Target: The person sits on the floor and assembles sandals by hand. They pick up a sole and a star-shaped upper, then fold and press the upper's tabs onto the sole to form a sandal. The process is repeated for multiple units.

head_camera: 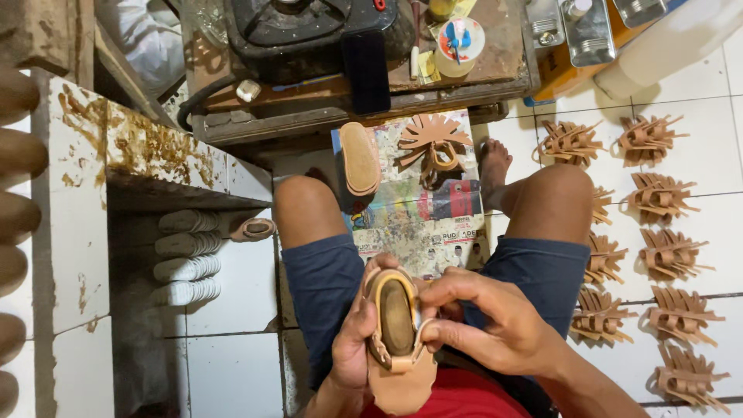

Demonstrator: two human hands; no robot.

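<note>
**Both hands on a small tan sandal over the lap**

Down in the lap, between blue-shorted knees: a small tan leather sandal (pixel 396 340), sole side up, dark oval insole area showing inside a ring of strap. Left hand (pixel 354 348) wrapped around its left edge, thumb and fingers gripping the leather. Right hand (pixel 495 325) coming in from the right, fingertips (pixel 433 331) pinching the strap at the sandal's right side. Both hands clenched on the same piece, none free.

Further out on the floor, between the legs, a printed colourful sheet (pixel 422 224) spread flat. On it, a tan sole (pixel 361 159) lying near the left knee, and just beside that a fanned-out leather upper (pixel 433 143) with its straps splayed. One bare foot (pixel 494 166) resting at the sheet's right edge.

Off to the right, on white floor tiles (pixel 720 170), rows of matching strap uppers (pixel 665 197) laid out, spaced apart. To the left, a stack of pale grey soles (pixel 188 255) tucked under a stained tiled ledge (pixel 155 155), with one tan piece (pixel 254 228) just beside the stack. Up top, a low wooden counter (pixel 495 54) carrying a dark stove (pixel 298 27) and a round white tub (pixel 458 42).
</note>
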